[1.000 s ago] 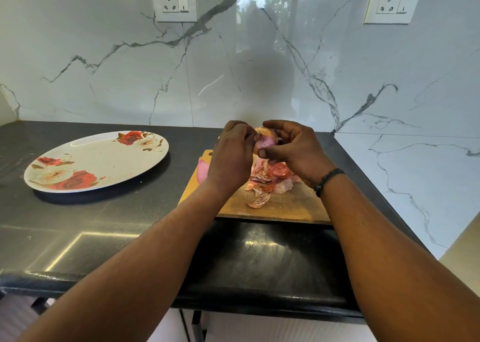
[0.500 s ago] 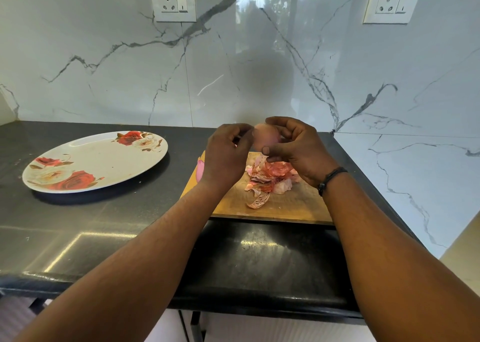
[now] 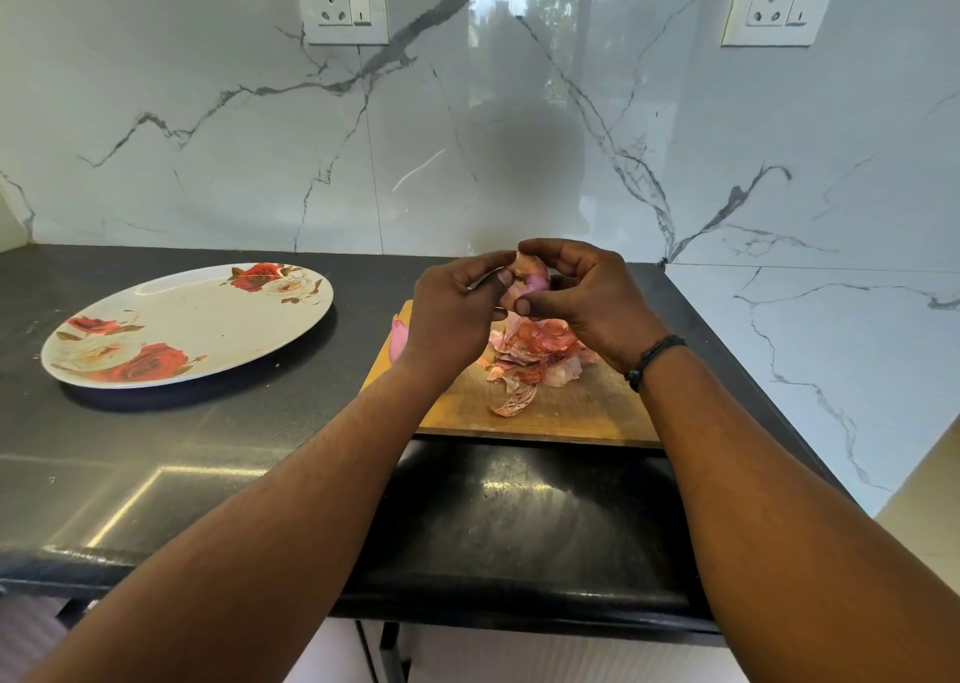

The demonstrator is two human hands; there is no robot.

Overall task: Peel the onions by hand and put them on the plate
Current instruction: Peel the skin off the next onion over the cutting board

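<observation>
Head | both grips [image 3: 452, 313] [image 3: 587, 298] hold one onion [image 3: 530, 282] | one plate [image 3: 156, 329] | two sockets [image 3: 340, 2]

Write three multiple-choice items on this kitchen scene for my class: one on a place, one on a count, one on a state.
1. Where does the pile of dry reddish onion skins lie?
A. on the wooden cutting board
B. on the plate
C. on the floor

2. How many white wall sockets show?
A. one
B. two
C. four

3. How is the partly peeled pink onion held?
A. by neither hand
B. by one hand
C. by both the left hand and right hand

Answers: 1 A, the skins sit on the board. 2 B, one socket on the left, another on the right. 3 C, fingers of both hands curl round it.
</observation>
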